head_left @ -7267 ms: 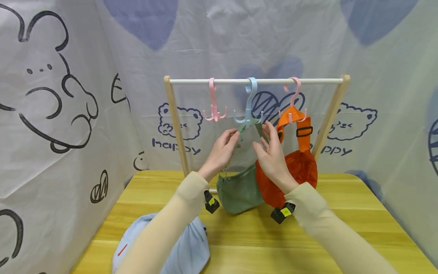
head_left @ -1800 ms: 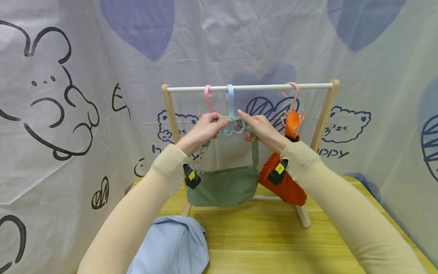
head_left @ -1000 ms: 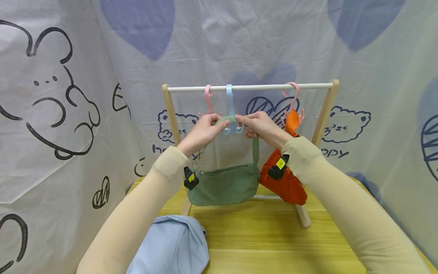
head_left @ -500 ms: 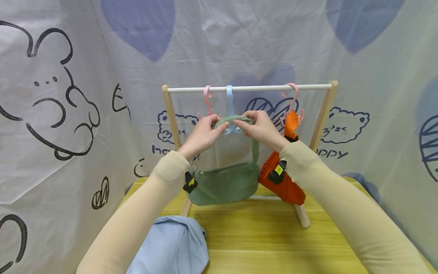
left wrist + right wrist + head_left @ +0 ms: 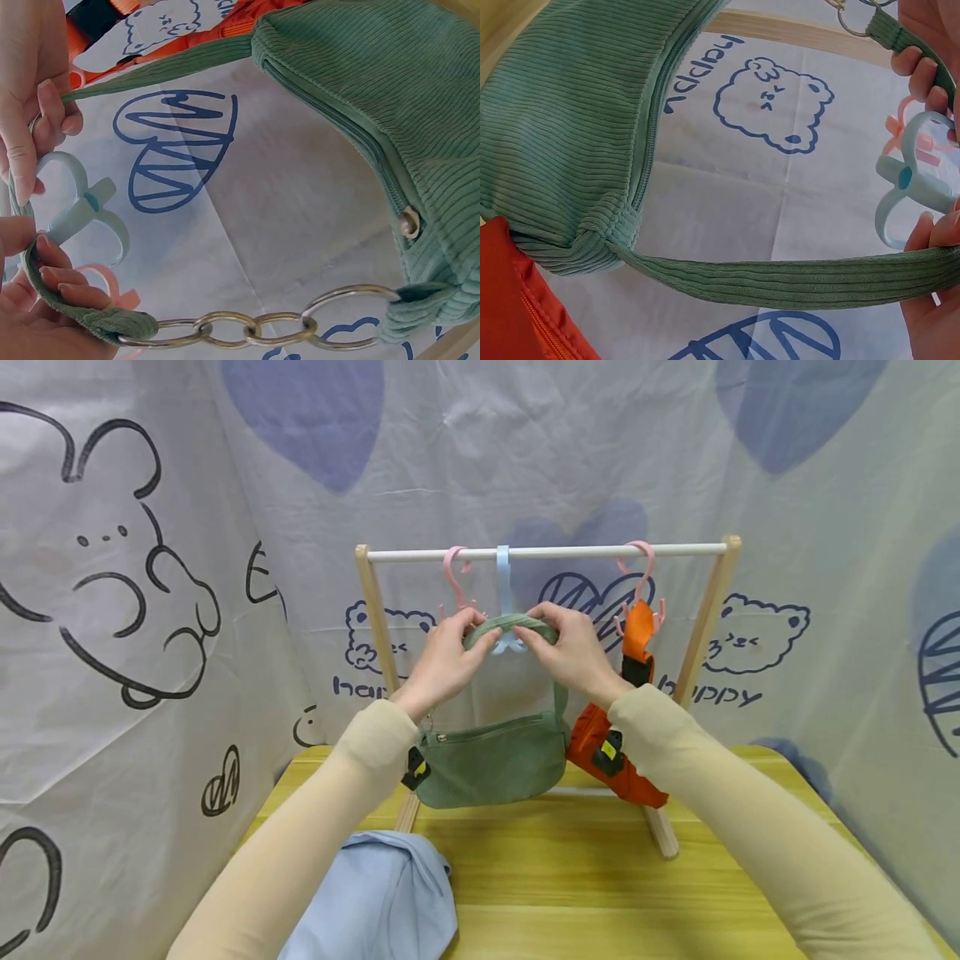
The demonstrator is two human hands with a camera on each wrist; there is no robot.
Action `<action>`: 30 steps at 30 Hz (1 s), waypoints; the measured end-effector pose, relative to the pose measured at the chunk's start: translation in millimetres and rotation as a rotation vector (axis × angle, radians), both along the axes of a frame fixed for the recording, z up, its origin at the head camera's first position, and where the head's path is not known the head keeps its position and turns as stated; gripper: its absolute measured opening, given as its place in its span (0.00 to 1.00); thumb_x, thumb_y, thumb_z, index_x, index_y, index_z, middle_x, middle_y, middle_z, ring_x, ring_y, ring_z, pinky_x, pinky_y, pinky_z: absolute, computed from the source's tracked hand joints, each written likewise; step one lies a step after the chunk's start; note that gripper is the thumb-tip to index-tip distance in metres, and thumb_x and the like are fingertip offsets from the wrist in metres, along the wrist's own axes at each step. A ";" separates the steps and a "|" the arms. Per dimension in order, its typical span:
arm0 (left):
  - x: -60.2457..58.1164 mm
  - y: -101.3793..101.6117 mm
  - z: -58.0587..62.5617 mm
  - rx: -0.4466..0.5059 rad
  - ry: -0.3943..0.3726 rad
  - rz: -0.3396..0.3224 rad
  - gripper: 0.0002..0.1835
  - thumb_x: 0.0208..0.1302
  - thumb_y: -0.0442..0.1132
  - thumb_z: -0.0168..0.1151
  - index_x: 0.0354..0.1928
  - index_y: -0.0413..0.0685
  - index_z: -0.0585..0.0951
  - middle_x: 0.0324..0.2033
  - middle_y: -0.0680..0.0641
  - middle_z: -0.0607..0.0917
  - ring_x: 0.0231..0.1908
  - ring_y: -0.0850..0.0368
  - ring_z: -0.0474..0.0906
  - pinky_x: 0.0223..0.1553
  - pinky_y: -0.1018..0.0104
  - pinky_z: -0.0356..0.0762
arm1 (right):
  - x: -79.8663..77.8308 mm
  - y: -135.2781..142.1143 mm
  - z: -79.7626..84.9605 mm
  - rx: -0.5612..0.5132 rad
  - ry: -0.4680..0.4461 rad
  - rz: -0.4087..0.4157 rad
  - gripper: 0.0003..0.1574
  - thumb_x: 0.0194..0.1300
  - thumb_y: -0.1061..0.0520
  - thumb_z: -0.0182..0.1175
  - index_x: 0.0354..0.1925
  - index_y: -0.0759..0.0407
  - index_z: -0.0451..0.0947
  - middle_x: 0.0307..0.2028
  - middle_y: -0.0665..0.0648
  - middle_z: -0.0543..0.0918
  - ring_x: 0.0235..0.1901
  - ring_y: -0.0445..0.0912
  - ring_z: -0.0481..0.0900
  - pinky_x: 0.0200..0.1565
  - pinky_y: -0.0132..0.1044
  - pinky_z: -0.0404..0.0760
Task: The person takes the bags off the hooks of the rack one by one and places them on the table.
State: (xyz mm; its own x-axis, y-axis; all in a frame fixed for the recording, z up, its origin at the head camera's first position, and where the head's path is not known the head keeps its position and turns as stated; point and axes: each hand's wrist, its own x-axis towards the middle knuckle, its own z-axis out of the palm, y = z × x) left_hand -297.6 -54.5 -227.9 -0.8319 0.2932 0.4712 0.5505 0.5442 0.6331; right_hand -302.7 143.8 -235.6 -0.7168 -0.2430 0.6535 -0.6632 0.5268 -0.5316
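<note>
Here I am, both hands up at the strap! My left grip (image 5: 442,656) pinches the green strap (image 5: 513,622) between thumb and fingers, and my right grip (image 5: 573,652) pinches it too, just beside the left, so the strap arches from one to the other. Right behind that arch, between my two grips, stands the blue hook (image 5: 503,581), its curled prongs peeking out just below; whether the strap touches it, I can't tell.

Down below both grips hangs the green bag (image 5: 491,764), ribbed, its zip along the top edge. A metal chain (image 5: 255,328) links the bag to the strap end at my left grip; plain strap runs down from the right.

Just above and behind my left grip, a pink hook (image 5: 450,572) sits on the white bar (image 5: 562,552). Over to the right of my right grip, a second pink hook (image 5: 647,560) carries the orange bag (image 5: 585,735), which dangles down beside the green one. And far beneath my left grip, pale blue fabric (image 5: 382,902) lies on the wooden table (image 5: 562,885)!
</note>
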 end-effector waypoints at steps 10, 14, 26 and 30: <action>-2.1 2.6 -8.9 0.057 0.117 -0.019 0.10 0.74 0.41 0.59 0.50 0.44 0.81 0.36 0.44 0.87 0.30 0.53 0.75 0.36 0.64 0.70 | 1.2 1.6 -8.5 -0.032 0.037 -0.020 0.14 0.72 0.55 0.62 0.51 0.62 0.80 0.23 0.58 0.77 0.21 0.45 0.67 0.27 0.31 0.65; -2.0 2.5 -12.4 0.087 0.130 -0.030 0.10 0.74 0.41 0.59 0.51 0.45 0.82 0.38 0.44 0.89 0.34 0.50 0.81 0.39 0.64 0.72 | 1.9 2.4 -12.9 -0.077 0.031 0.010 0.15 0.72 0.55 0.62 0.53 0.60 0.79 0.21 0.58 0.77 0.17 0.41 0.67 0.24 0.30 0.66; -1.3 3.7 -16.7 0.190 0.053 -0.092 0.11 0.74 0.39 0.58 0.50 0.41 0.82 0.43 0.42 0.88 0.44 0.50 0.83 0.51 0.57 0.81 | 6.1 7.1 -32.6 -0.147 -0.140 0.132 0.21 0.72 0.58 0.61 0.60 0.62 0.72 0.25 0.58 0.80 0.22 0.43 0.78 0.29 0.32 0.78; 3.0 4.1 -15.3 0.220 0.023 -0.131 0.11 0.75 0.40 0.57 0.50 0.41 0.82 0.43 0.41 0.87 0.47 0.46 0.83 0.53 0.56 0.80 | 7.7 9.2 -42.7 -0.114 -0.209 0.169 0.19 0.71 0.59 0.62 0.58 0.61 0.73 0.30 0.61 0.85 0.27 0.40 0.82 0.37 0.37 0.84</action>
State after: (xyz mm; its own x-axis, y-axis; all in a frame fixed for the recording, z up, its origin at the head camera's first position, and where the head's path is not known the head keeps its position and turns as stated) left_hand -294.6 -50.4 -243.2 -0.7817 0.2859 0.5542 0.6230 0.3179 0.7148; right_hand -295.0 153.0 -278.3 -0.7940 -0.3044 0.5262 -0.6068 0.3470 -0.7151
